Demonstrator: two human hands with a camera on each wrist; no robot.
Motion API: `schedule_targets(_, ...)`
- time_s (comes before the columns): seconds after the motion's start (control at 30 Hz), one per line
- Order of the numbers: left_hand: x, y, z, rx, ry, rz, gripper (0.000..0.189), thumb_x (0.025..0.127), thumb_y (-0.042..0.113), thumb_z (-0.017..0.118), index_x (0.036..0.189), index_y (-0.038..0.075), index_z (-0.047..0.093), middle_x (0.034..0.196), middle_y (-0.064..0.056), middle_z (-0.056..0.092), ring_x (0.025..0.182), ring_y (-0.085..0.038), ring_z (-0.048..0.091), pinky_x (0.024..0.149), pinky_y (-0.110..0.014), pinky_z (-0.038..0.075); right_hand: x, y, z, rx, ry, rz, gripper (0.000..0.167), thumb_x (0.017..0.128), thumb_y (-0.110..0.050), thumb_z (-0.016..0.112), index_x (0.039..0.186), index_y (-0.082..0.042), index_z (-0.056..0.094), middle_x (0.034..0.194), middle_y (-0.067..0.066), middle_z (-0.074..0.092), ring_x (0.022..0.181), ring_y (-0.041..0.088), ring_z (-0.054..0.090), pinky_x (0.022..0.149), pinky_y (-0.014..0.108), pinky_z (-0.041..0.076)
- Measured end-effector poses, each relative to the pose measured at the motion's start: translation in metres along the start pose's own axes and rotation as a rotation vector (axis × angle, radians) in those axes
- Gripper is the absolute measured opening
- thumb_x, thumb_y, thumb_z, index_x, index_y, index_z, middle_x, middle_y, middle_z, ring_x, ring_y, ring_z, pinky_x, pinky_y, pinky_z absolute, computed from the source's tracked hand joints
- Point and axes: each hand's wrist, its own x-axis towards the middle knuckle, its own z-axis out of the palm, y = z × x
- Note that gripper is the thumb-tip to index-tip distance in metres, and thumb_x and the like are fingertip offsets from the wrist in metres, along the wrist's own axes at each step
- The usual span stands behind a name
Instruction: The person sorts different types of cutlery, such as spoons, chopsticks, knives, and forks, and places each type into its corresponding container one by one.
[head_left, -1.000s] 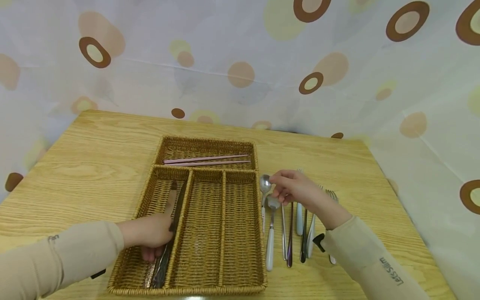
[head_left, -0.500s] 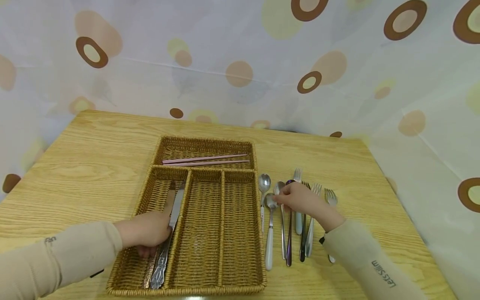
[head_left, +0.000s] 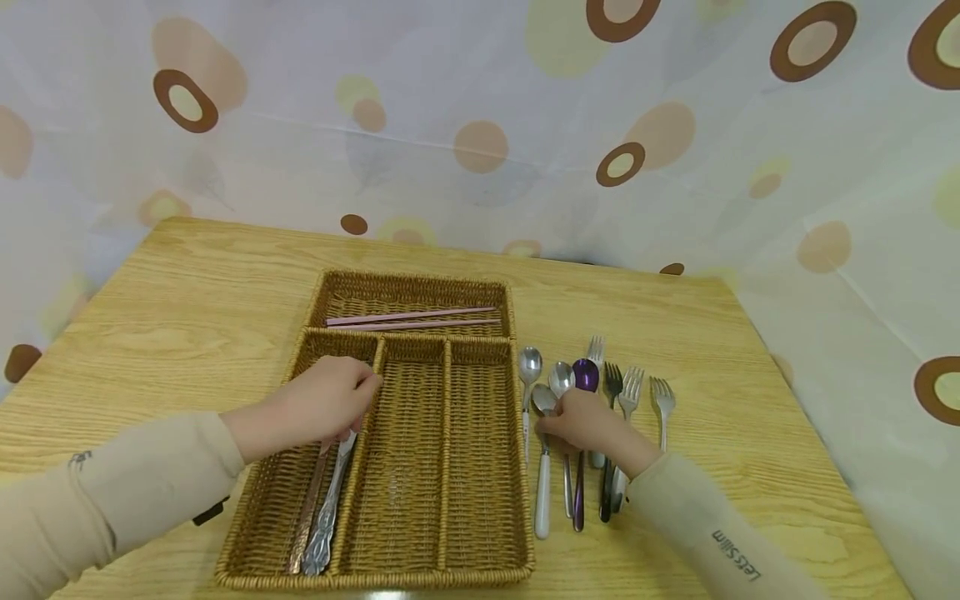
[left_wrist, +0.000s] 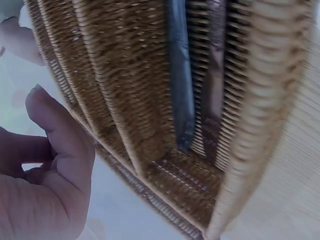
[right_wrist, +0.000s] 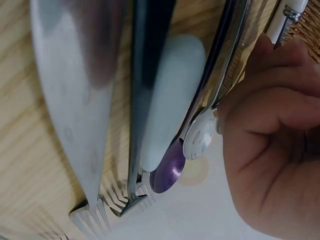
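My left hand [head_left: 322, 402] is raised over the left long compartment of the wicker tray [head_left: 483, 577], loosely bent and holding nothing. Two table knives lie beneath it: a silver one with an ornate handle [head_left: 322, 525] and a copper-toned one [head_left: 303, 525]. The left wrist view shows the thumb and fingers [left_wrist: 60, 145] apart from both knives. On the tray's right, my right hand [head_left: 588, 423] pinches a white-handled spoon [head_left: 542, 500] near its neck; the spoon lies on the table. Its fingertips are partly hidden. Beside it lie a silver spoon [head_left: 562, 377] and a purple spoon [head_left: 586, 374].
Pink chopsticks [head_left: 412, 317] lie in the tray's back compartment. Another spoon [head_left: 530, 364] lies along the tray's right wall. Several forks [head_left: 632, 387] spread rightward, one fork [head_left: 663, 396] farthest right. A patterned cloth [head_left: 420, 108] hangs behind the wooden table [head_left: 187, 333].
My left hand has let go of the knives and risen up and away from the tray's front. My right hand has come down and left from above the spoon bowls to the white-handled spoon.
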Motion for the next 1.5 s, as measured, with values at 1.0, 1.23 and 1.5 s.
schedule_targets(1.0, 0.011, 0.019, 0.014, -0.25, -0.1, -0.081, 0.028, 0.099, 0.016, 0.039, 0.089, -0.002, 0.059, 0.073, -0.011, 0.063, 0.052, -0.012, 0.056, 0.052, -0.027, 0.053, -0.003, 0.0, -0.037, 0.618, -0.212, -0.041, 0.028, 0.096, -0.021, 0.047, 0.085, -0.002, 0.063, 0.054, -0.008, 0.051, 0.044, 0.002, 0.041, 0.044, 0.018, 0.034)
schedule_targets(1.23, 0.011, 0.021, 0.017, -0.246, -0.103, -0.098, 0.029, 0.099, 0.019, 0.041, 0.093, -0.002, 0.061, 0.073, -0.009, 0.064, 0.051, -0.012, 0.057, 0.052, -0.027, 0.053, -0.007, -0.022, -0.037, 0.662, -0.237, -0.065, 0.026, 0.096, -0.022, 0.048, 0.077, -0.009, 0.058, 0.052, -0.009, 0.048, 0.044, 0.001, 0.039, 0.045, 0.018, 0.032)
schedule_targets(1.5, 0.012, 0.028, 0.026, -0.25, -0.118, -0.072, 0.026, 0.097, 0.021, 0.046, 0.085, 0.001, 0.059, 0.072, -0.008, 0.063, 0.05, -0.011, 0.056, 0.05, -0.027, 0.053, -0.005, -0.048, -0.033, 0.661, -0.253, -0.058, 0.024, 0.097, -0.022, 0.047, 0.08, -0.008, 0.057, 0.053, -0.008, 0.047, 0.045, 0.003, 0.037, 0.047, 0.019, 0.031)
